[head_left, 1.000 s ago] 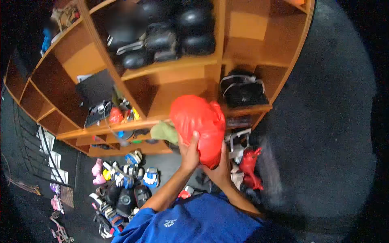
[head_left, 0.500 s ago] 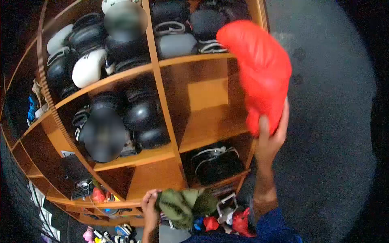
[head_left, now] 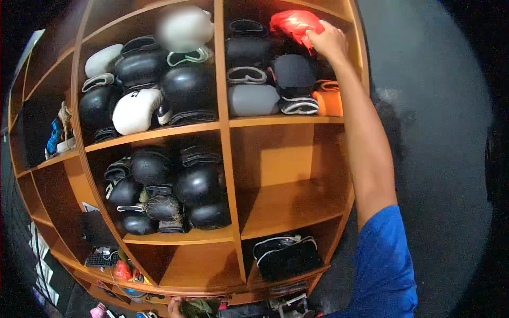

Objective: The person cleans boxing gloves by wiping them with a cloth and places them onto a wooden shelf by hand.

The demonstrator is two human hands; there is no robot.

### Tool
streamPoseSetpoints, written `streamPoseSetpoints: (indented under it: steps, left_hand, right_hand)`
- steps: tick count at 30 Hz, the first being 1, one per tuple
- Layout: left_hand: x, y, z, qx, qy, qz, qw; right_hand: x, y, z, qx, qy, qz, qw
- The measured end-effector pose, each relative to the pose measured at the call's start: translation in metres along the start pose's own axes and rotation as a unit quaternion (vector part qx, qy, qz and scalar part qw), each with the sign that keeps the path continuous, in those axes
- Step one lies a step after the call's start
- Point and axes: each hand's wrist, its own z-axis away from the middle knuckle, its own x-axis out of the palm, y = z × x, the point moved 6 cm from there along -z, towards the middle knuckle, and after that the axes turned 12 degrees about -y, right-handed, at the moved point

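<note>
Red and shiny, with wrinkles across its surface, the boxing glove (head_left: 295,25) is at the top of the glove-filled right compartment in the wooden shelf unit (head_left: 227,175). The right hand (head_left: 330,42) grasps it at its right end, and the arm, in a blue sleeve (head_left: 387,259), stretches up from the lower right. I cannot tell whether anything bears the boxing glove from below.

In that same compartment, a grey glove (head_left: 254,100) lies at the lower left, a dark glove (head_left: 294,71) is in the middle, and an orange glove (head_left: 330,102) sits at the lower right, near the forearm.

The left hand (head_left: 176,307) shows only partly at the bottom edge, just beside an olive cloth (head_left: 199,307); I cannot tell whether its fingers grip the cloth.

In the next compartment to the left, a white glove (head_left: 137,111) lies among black gloves (head_left: 140,66). A black bag (head_left: 286,259) with pale edging lies 2 levels below the boxing glove.
</note>
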Motion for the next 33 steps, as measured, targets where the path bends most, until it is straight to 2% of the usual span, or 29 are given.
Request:
streamPoseSetpoints:
  steps: [3,7,12,14,15,17,20,22,23,24,26,27,28,30,31,33]
  left_hand:
    - [-0.009,-0.008,0.011,0.012,0.029,0.034,0.999]
    - [-0.021,-0.026,0.019,-0.007,0.048,0.067,0.997]
    - [-0.016,-0.031,0.025,-0.017,0.053,0.078,0.995]
    - [-0.013,-0.036,0.022,-0.047,0.025,0.056,0.997]
    - [-0.011,-0.038,0.021,-0.047,0.026,0.055,0.997]
    - [-0.013,-0.041,0.021,-0.048,0.098,0.049,0.993]
    - [-0.008,-0.035,0.024,-0.04,0.065,0.04,0.996]
    - [-0.019,-0.047,0.025,-0.041,0.062,0.068,0.995]
    - [-0.021,-0.052,0.025,-0.042,0.056,0.094,0.993]
    - [-0.02,-0.05,0.025,-0.044,0.055,0.094,0.993]
    - [-0.015,-0.038,0.026,-0.029,0.01,0.106,0.994]
    - [-0.019,-0.038,0.024,-0.031,0.006,0.103,0.994]
    - [-0.026,-0.047,0.025,-0.063,0.027,0.132,0.989]
    - [-0.036,-0.059,0.023,-0.092,0.045,0.161,0.982]
    - [-0.03,-0.065,0.02,-0.102,-0.023,0.355,0.929]
    - [-0.022,-0.065,0.018,-0.107,-0.087,0.532,0.835]
  right_hand:
    - [0.021,-0.017,-0.018,0.066,-0.137,0.026,0.988]
    - [0.055,-0.021,-0.046,0.085,-0.204,0.07,0.973]
    - [0.063,-0.028,-0.048,0.094,-0.221,0.114,0.964]
    - [0.08,-0.025,-0.048,0.114,-0.301,0.141,0.936]
    - [0.086,-0.025,-0.041,0.097,-0.324,0.142,0.93]
    - [0.089,-0.026,-0.035,0.09,-0.346,0.145,0.923]
    - [0.097,-0.022,-0.045,0.049,-0.369,0.158,0.914]
    - [0.092,-0.025,-0.051,-0.053,-0.387,0.15,0.908]
    - [0.087,-0.017,-0.058,-0.053,-0.341,0.132,0.929]
    - [0.094,-0.005,-0.061,-0.052,-0.341,0.134,0.929]
    - [0.089,0.002,-0.063,-0.093,-0.22,0.053,0.97]
    - [0.097,0.004,-0.061,-0.097,-0.352,0.029,0.931]
    - [0.111,0.007,-0.053,-0.092,-0.424,-0.059,0.899]
    - [0.125,0.012,-0.034,-0.075,-0.428,-0.029,0.9]
    - [0.12,0.011,-0.032,-0.074,-0.425,-0.031,0.902]
    - [0.106,0.007,-0.028,-0.014,-0.416,-0.044,0.908]
